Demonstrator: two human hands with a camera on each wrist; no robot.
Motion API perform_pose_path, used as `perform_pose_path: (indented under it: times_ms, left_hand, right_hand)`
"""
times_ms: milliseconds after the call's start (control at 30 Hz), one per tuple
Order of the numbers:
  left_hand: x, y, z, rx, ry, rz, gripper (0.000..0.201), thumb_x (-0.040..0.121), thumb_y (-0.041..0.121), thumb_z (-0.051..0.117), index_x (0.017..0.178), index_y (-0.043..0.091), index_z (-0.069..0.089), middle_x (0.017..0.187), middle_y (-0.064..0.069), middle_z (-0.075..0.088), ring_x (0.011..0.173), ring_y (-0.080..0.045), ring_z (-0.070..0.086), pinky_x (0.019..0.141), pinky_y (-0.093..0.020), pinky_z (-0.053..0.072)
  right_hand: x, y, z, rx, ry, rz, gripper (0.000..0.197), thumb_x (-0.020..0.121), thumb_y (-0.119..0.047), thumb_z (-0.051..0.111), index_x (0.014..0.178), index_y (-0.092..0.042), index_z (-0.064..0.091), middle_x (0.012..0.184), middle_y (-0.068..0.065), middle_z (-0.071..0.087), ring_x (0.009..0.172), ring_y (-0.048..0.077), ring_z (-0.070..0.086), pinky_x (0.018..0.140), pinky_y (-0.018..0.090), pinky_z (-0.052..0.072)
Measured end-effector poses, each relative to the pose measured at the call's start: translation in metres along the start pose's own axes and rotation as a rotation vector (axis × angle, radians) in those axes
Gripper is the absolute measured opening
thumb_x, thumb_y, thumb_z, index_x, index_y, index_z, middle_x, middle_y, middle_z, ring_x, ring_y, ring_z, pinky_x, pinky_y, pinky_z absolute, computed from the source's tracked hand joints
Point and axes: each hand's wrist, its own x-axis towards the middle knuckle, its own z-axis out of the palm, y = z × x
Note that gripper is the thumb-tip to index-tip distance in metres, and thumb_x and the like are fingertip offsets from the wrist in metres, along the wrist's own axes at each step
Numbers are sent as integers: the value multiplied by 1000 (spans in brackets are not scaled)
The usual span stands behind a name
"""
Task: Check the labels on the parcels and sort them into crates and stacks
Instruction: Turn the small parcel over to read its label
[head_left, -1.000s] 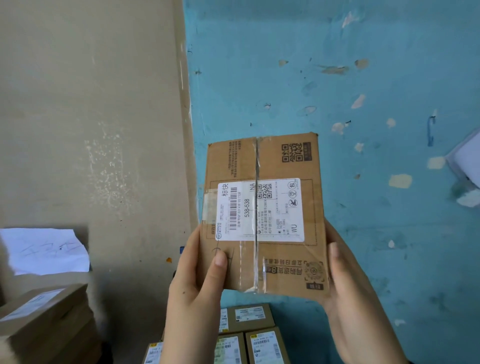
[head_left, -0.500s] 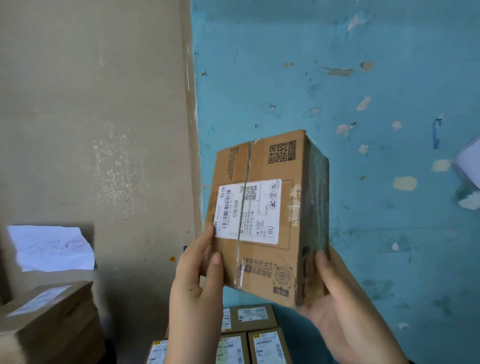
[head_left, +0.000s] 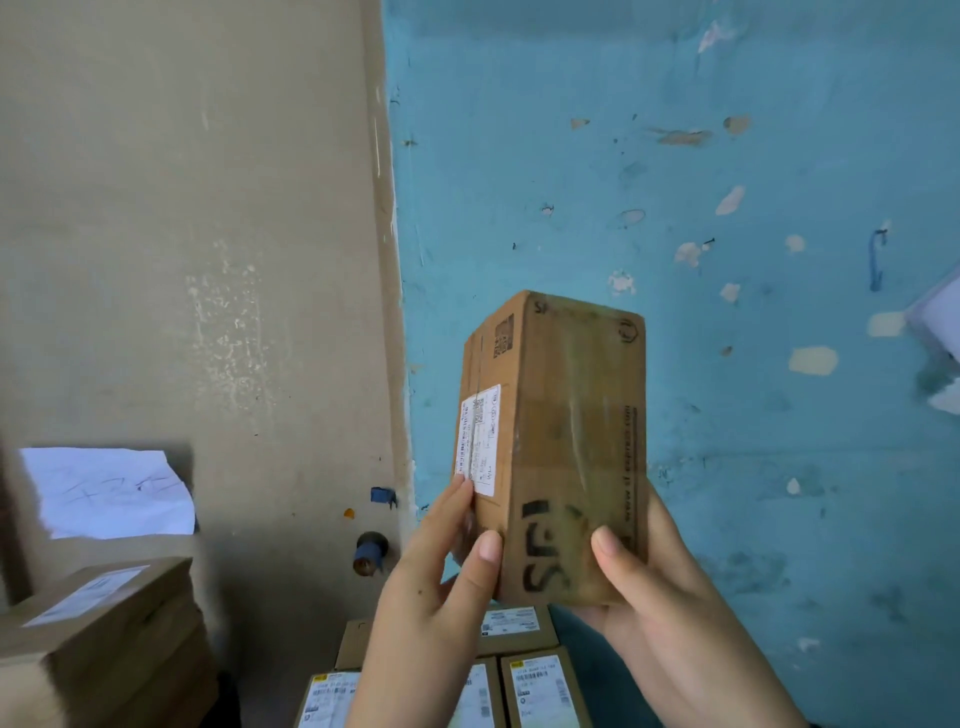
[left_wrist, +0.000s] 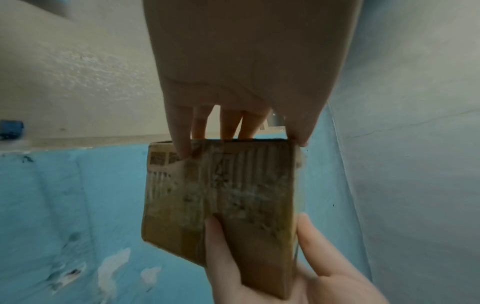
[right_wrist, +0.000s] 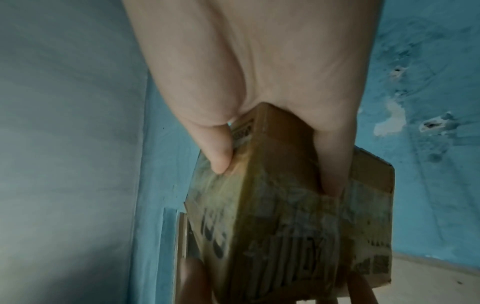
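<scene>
— While the left hand (head_left: 431, 618) reaches up beside the cardboard parcel (head_left: 566, 447), how do its fingers lie?
— Nearly straight along the labelled face, thumb on the near edge, pinching it.
— And the right hand (head_left: 670, 623)?
— Cupped under the lower right corner, thumb on the "SF" side, fingers curled behind. Parcel's upright in mid-air before the blue wall (head_left: 727, 208), above the stacked boxes (head_left: 540, 686).

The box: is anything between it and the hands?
No. Both hands grip the box directly: the left hand on its label side, the right hand around the lower end. Nothing visible lies between.
</scene>
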Motion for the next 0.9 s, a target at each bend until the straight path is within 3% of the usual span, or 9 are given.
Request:
perform_pose_path:
  times_ms: [67,133,267,400,567,700,767,833,900]
  left_hand:
    - [-3,-2,0,-44,-79,-5,86,67,78,63,141,37,45,141,18,50,127,1,50,83,-6,49]
    - [-4,-7,1,-47,-107,-1,108,51,84,67,144,34,43,136,15,57,125,-3,55,92,-21,54]
    - [-2,-8,3,-73,-41,-1,82,61,61,75,134,30,53,114,12,69,105,-4,66,74,-15,55]
    - [-4,-5,5,-23,-28,32,70,72,63,71,133,31,55,110,18,70,102,-1,67,81,-18,56]
    - [-4,0,8,-59,-12,82,53,78,50,63,127,31,59,105,20,72,102,2,66,76,-10,51]
    - [-2,-1,3,-68,69,102,39,86,54,61,120,34,61,101,24,71,98,6,65,77,-11,51]
    - [0,-3,0,-89,94,75,38,81,48,57,117,38,60,101,24,70,99,4,65,82,-22,55]
    - [2,-7,-1,-144,99,55,29,86,51,60,112,40,62,101,18,72,100,-2,67,83,-29,56]
    - [3,-11,-2,-186,85,43,28,84,51,61,109,41,67,102,11,73,101,-8,68,82,-31,56]
  right_hand:
    - [-1,0,1,-178,-11,-39,67,76,-38,75,134,-54,44,136,-6,60,125,22,58,103,54,45]
    - [0,-1,1,-374,-6,-62,76,74,-45,72,137,-59,34,135,-19,58,126,9,55,109,49,40]
    - [-1,-4,-1,-530,-8,-57,67,67,-48,72,128,-55,48,122,-15,66,115,5,62,106,42,43]
    - [-3,-7,0,-574,30,-68,42,74,-34,69,111,-52,61,111,-8,72,105,12,68,98,46,50]
    - [-2,-13,1,-520,40,-76,44,73,-24,71,112,-42,66,110,-4,73,106,14,68,89,38,55]
    - [-2,-13,1,-390,49,-27,66,60,-48,80,123,-33,63,116,-11,71,107,10,68,77,34,59]
    - [-1,-12,1,-369,100,-17,57,72,-62,71,121,-34,64,114,-17,70,107,4,66,76,33,60]
    - [2,-11,1,-401,195,-20,32,88,-45,57,118,-37,65,111,-20,71,109,1,64,87,37,57]
    - [5,-9,2,-491,256,-48,31,95,-20,56,118,-38,65,112,-23,69,108,-3,63,98,38,51]
